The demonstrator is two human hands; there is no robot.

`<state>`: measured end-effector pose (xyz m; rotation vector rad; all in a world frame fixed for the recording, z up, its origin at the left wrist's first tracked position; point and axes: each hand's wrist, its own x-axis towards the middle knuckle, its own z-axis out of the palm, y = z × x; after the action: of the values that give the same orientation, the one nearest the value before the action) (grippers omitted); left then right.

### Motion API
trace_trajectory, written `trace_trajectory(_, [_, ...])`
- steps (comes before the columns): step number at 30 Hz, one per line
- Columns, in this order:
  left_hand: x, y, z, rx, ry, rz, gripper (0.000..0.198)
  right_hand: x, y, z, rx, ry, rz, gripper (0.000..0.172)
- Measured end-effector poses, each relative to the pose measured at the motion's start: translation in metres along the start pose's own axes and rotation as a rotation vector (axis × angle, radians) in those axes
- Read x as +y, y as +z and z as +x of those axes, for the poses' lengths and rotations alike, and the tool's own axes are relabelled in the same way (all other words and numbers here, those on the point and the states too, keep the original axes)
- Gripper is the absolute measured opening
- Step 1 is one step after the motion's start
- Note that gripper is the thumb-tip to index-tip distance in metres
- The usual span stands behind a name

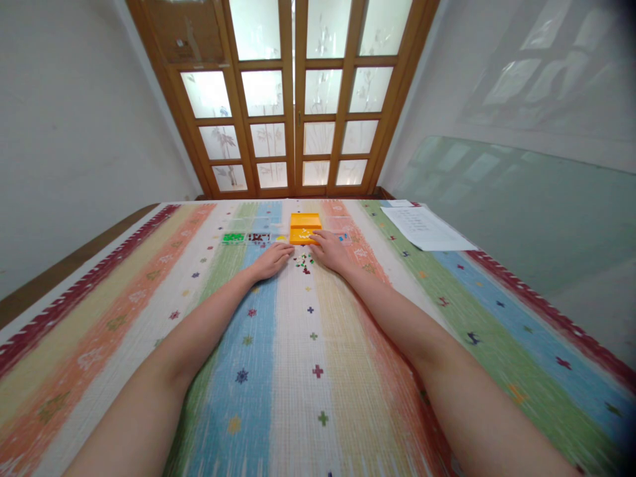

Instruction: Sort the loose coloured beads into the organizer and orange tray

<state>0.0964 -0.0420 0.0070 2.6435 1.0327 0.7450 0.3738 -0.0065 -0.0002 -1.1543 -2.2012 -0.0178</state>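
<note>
An open yellow plastic box (pixel 297 240) lies on the cloth, its hinged lid (pixel 305 220) tipped back, with several small white pieces (pixel 304 234) inside. My right hand (pixel 328 252) is at the box's front right corner, fingers over the rim and thumb in front of it. Just off the front left corner, my left hand (pixel 272 261) has its fingers drawn together; whatever sits at their tips is too small to make out. Between the hands, a scatter of tiny green, dark red and white pieces (pixel 304 262) lies on the cloth.
Left of the box are small clear containers of green pieces (pixel 233 238), dark red pieces (pixel 259 237) and yellow pieces (pixel 281 238). Blue pieces (pixel 342 237) show beyond my right hand. A written paper sheet (pixel 424 228) lies at the right on the striped tablecloth (pixel 293 371).
</note>
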Motion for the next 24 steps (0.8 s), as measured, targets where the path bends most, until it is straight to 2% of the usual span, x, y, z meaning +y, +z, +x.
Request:
trace_trajectory(3, [-0.01,-0.001,0.0,0.104,-0.043,-0.032,0.048,0.0,0.0,0.0,-0.004,-0.007,-0.011,0.032])
trace_trajectory(6, [-0.025,-0.01,0.001,0.252,-0.154,-0.016,0.047,0.0,0.0,0.0,-0.009,-0.01,-0.013,0.033])
trace_trajectory(8, [-0.041,-0.02,-0.001,0.381,-0.28,0.022,0.047,0.0,0.0,0.0,-0.008,-0.002,-0.01,0.033])
trace_trajectory(11, [-0.067,-0.037,-0.011,0.589,-0.54,0.091,0.048,0.001,0.001,0.0,-0.016,0.012,-0.002,0.033])
trace_trajectory(14, [-0.089,-0.05,-0.025,0.691,-0.774,0.132,0.051,0.0,0.001,0.0,-0.026,0.019,0.004,0.033])
trace_trajectory(17, [-0.1,-0.055,-0.034,0.693,-0.91,0.169,0.054,-0.001,0.001,0.0,-0.028,0.027,0.003,0.033])
trace_trajectory(19, [-0.099,-0.056,-0.036,0.65,-0.919,0.209,0.054,-0.002,0.0,0.0,-0.029,0.03,0.005,0.033])
trace_trajectory(24, [-0.081,-0.049,-0.032,0.385,-0.711,0.353,0.046,-0.003,-0.003,-0.001,-0.031,0.022,0.012,0.034])
